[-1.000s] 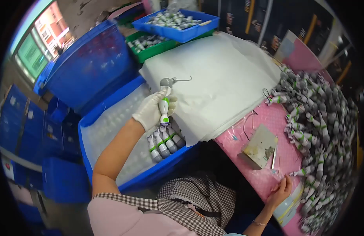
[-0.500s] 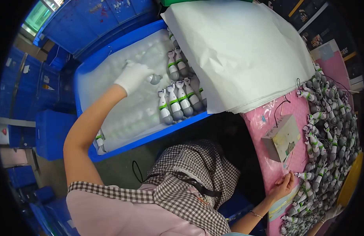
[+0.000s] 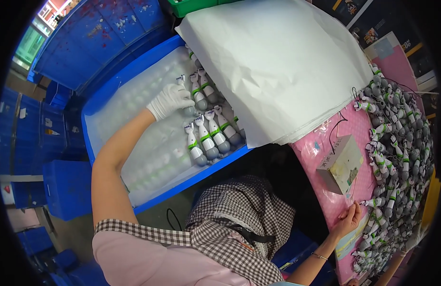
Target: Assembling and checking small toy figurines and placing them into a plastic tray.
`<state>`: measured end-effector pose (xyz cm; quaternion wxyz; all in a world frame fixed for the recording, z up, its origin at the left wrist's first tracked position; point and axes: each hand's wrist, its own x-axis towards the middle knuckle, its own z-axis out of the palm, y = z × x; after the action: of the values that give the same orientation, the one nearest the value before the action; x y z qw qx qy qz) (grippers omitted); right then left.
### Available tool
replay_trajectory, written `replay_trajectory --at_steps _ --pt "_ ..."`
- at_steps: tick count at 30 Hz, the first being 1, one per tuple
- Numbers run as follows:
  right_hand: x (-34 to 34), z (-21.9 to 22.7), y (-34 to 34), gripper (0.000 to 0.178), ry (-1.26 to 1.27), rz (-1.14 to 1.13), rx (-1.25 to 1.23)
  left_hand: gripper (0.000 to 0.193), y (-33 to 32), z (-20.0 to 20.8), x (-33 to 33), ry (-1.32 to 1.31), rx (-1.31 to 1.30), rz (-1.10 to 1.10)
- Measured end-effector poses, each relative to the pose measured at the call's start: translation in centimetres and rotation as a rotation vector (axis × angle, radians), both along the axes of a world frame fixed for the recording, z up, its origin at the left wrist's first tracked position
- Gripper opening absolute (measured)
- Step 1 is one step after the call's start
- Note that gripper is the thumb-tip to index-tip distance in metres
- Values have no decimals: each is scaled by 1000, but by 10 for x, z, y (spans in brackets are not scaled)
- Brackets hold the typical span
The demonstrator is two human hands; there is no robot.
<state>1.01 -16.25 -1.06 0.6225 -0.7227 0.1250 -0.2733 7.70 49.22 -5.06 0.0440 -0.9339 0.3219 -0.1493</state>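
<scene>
My left hand [image 3: 171, 101], in a white glove, is closed around a white-and-grey figurine [image 3: 188, 111] in the blue tray [image 3: 168, 188]. The figurine's grey round end and white top show past the fingers. It lies on a translucent white sheet [image 3: 127, 126], next to rows of similar figurines [image 3: 206, 136] with green bands. Faint green and white shapes show through the sheet. My bare right hand [image 3: 348, 220] rests at the pink-covered table [image 3: 312, 150], fingertips pinched together near a heap of figurines [image 3: 397, 143]. What the pinch holds, if anything, is too small to make out.
White paper sheets [image 3: 282, 71] cover the tray's right part and reach the table. A small grey box [image 3: 342, 164] stands on the table. Another person's gloved hand [image 3: 414, 240] is at the heap's lower right. Blue bins [image 3: 67, 188] stand to the left.
My left hand has moved right with the figurine, bringing it down beside the others in the upper row. My right hand stays near the table edge. The whole view has shifted slightly.
</scene>
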Motion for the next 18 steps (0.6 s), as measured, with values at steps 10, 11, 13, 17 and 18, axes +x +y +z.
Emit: replay_trajectory --at_steps 10,11,13,17,18 --pt "-1 -3 -4 16 4 -2 -14 24 -16 -2 -14 20 -386 298" --pt "-1 -4 -3 16 -3 -1 -13 24 -19 -2 -12 20 -384 299" --pt "0 -3 -6 16 5 14 -4 29 -31 -4 -5 96 -1009 1021" --pt "-1 -1 -2 17 -2 -2 5 44 -42 -6 11 325 -659 1329" --pt "0 -1 -1 17 -1 -1 7 46 -39 -13 15 489 -763 1354"
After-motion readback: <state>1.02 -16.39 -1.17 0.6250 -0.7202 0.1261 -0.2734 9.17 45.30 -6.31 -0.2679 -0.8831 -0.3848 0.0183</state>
